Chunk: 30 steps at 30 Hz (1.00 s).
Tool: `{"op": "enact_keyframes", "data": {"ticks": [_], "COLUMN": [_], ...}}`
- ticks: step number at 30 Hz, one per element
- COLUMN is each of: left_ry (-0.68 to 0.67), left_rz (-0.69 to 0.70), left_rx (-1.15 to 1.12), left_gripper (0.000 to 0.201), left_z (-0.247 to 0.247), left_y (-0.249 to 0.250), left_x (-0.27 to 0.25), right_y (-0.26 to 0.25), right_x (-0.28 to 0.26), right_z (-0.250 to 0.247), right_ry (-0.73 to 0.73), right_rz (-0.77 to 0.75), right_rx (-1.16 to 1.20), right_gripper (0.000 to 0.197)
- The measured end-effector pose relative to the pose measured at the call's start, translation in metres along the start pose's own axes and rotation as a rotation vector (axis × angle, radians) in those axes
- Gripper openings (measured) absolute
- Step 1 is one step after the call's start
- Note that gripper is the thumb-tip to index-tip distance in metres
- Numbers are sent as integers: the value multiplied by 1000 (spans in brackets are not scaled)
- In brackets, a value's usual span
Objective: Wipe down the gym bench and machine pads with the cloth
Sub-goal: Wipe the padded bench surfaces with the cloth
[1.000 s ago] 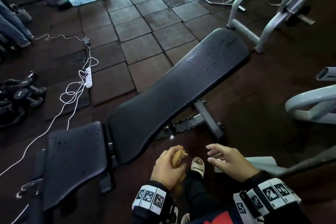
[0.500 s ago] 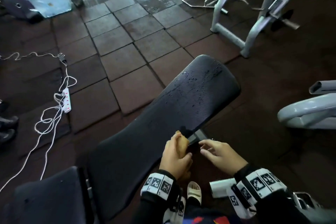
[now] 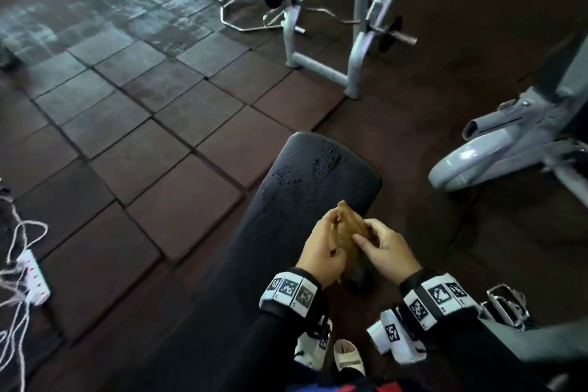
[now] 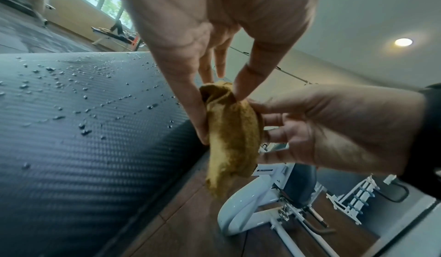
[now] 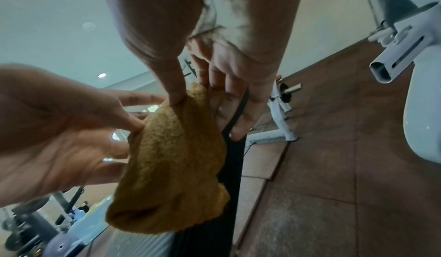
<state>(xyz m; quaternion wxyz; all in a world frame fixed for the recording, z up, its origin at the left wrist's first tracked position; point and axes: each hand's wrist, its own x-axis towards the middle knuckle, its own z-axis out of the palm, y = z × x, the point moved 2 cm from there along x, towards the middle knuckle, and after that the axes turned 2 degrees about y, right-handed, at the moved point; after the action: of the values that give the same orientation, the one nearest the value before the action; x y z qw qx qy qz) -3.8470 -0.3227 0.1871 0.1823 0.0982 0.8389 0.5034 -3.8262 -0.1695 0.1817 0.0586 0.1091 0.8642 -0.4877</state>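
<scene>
My left hand (image 3: 321,251) pinches one edge of the yellow cloth (image 3: 345,232); my right hand (image 3: 386,251) pinches the other. The cloth hangs between them, above the near right edge of the wet black bench pad (image 3: 286,200).

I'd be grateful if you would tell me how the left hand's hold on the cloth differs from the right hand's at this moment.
The left hand holds the mustard cloth from its left side, while the right hand meets it from the right. The left hand's thumb and fingers extend along the bunched cloth, whereas the right hand pinches its upper edge. Both hold the cloth above the droplet-covered bench pad, not yet on it.
</scene>
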Motion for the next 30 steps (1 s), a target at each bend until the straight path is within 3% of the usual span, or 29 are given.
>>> {"op": "enact_keyframes", "data": {"ticks": [3, 10, 14, 17, 21, 27, 30], "left_ry": [-29, 45, 17, -12, -47, -91, -82], "left_rz": [4, -63, -177, -163, -91, -60, -48], "left_rx": [61, 587, 611, 535, 491, 492, 493], "left_gripper": [67, 78, 87, 94, 104, 105, 105], "left_z": [-13, -46, -59, -65, -72, -79, -80], "left_y": [0, -30, -56, -70, -81, -86, -87], "left_x": [16, 32, 31, 28, 27, 25, 24], "right_y": [-10, -23, -30, -22, -5, -20, -9], "right_x": [19, 51, 46, 43, 46, 69, 47], "right_z": [-3, -4, 8, 23, 35, 45, 67], "right_ry": [173, 489, 685, 611, 383, 410, 332], "right_rz": [-27, 35, -197, -288, -231, -278, -452], "right_rx": [-73, -207, -411, -542, -718, -858, -950], "right_gripper": [22, 41, 37, 35, 65, 56, 56]}}
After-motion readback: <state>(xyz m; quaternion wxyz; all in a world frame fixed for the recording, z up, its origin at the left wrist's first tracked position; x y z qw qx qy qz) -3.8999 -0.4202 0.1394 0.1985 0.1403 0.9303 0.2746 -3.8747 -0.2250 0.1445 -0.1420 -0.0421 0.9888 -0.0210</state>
